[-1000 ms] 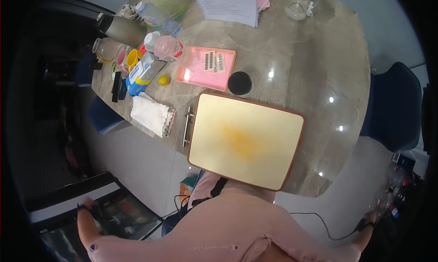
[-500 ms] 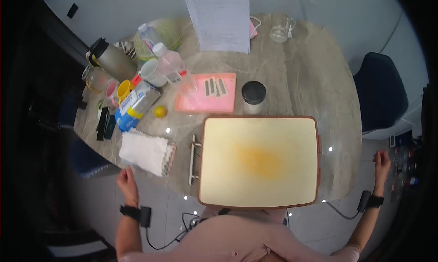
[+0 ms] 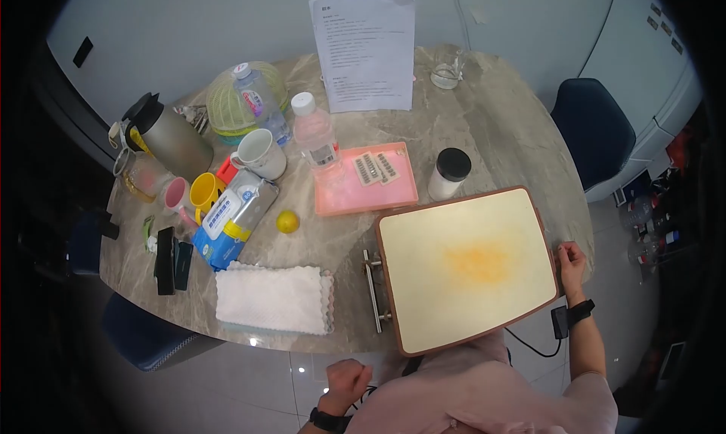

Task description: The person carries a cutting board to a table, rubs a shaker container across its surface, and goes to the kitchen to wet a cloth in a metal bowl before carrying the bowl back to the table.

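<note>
A cream rectangular board (image 3: 423,283) with a brown rim and an orange-yellow patch in its middle lies at the table's near edge. A metal handle (image 3: 373,294) runs along its left side. Just beyond the board's right side, my right hand (image 3: 572,266) is held with curled fingers, nothing visible in it. My left hand (image 3: 349,381) makes a loose fist in front of my body, below the table edge and apart from everything on it. Nearest to it on the table is a folded white cloth stack (image 3: 268,298). Both wrists wear black bands.
A pink tray (image 3: 340,203) holds small pale strips. Near it stand a black-lidded jar (image 3: 451,173), a clear bottle (image 3: 314,135) and a white mug (image 3: 261,154). A wipes pack (image 3: 234,218), yellow fruit (image 3: 287,221) and thermos (image 3: 170,135) are left; a printed sheet (image 3: 367,56) stands behind.
My view has turned and shifted left, so the table things sit differently. My left hand has come in toward my body; my right hand has moved in close to the board's right side.
</note>
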Demonstrator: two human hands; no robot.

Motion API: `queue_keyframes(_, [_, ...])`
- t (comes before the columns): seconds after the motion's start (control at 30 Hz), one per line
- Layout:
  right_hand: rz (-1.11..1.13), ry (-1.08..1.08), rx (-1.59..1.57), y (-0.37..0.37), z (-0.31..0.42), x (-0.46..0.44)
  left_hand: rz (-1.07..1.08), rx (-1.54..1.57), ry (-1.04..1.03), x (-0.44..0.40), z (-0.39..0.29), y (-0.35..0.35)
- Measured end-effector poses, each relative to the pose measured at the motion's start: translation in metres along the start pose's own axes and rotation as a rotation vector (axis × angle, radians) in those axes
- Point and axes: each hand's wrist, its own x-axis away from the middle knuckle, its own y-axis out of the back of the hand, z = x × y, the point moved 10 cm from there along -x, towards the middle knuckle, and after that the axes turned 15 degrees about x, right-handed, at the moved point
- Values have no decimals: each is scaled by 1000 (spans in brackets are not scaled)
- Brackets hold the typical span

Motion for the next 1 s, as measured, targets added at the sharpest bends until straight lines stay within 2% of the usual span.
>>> queue_keyframes(0.03, [-37,-7,-18,3,-5,-2,41,43,296,17,50,-9])
queue_keyframes(0.13, [-117,-31,-78,10,-23,1,95,244,634,64,182,-19])
queue_keyframes(0.23, [-131,-52,-113,12,-10,11,351,281,596,123,265,-46])
queue_keyframes(0.27, [-120,-51,-102,11,-9,12,743,-237,315,146,286,-77])
queue_keyframes(0.33, [-104,-26,-96,7,-7,10,692,-61,630,160,282,-87])
queue_keyframes(0.43, [-66,-59,-122,3,-9,7,669,-355,697,178,311,-98])
queue_keyframes(0.47, [-53,-64,-149,2,-8,8,578,-288,826,164,272,-91])
queue_keyframes(0.5, [-18,-51,-166,1,-4,8,483,-249,1018,189,305,-92])
queue_keyframes(0.53, [18,-40,-186,-1,-2,8,554,-489,1018,186,307,-99])
queue_keyframes(0.6, [29,-7,-219,-3,2,9,671,-424,1056,181,285,-125])
queue_keyframes(0.67, [40,7,-258,-4,9,11,681,-268,1149,193,269,-139])
queue_keyframes(0.87, [164,40,-327,-8,9,17,432,29,1455,282,237,-139])
queue_keyframes(1.0, [227,72,-376,-9,13,19,310,60,1526,313,212,-135])
